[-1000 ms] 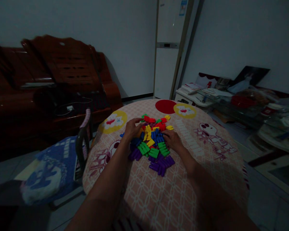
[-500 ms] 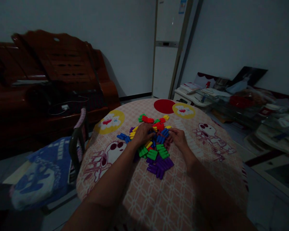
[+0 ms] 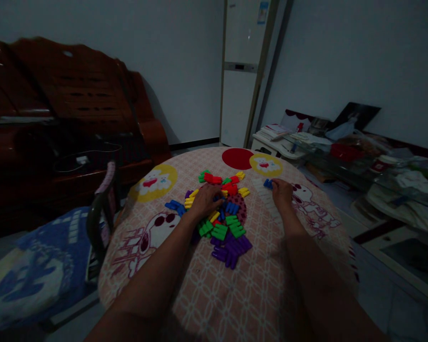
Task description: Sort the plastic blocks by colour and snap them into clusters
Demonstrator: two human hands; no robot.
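Note:
A heap of coloured plastic building blocks with finger-like prongs lies on the table. My right hand point(image 3: 282, 192) is to the right of the heap, thumb and fingers pinched on a blue block point(image 3: 268, 183). Over the middle of the heap is my left hand point(image 3: 207, 200), its fingers curled down among yellow and blue blocks; what they grip is hidden. Nearest me are purple blocks point(image 3: 231, 249), with green blocks point(image 3: 219, 232) just behind them. Red blocks point(image 3: 212, 178) and yellow blocks point(image 3: 243, 192) lie toward the far side.
The round table wears a patterned pink cloth point(image 3: 235, 294). A chair point(image 3: 100, 223) with a blue cover stands at the left, before a wooden sofa point(image 3: 78, 95). A cluttered glass-topped cabinet point(image 3: 317, 147) is at the right. A tall white appliance point(image 3: 238, 104) stands behind.
My right hand has taken a blue block from the heap and moved right with it. My left hand has shifted from the heap's left side onto its middle. The view has turned slightly.

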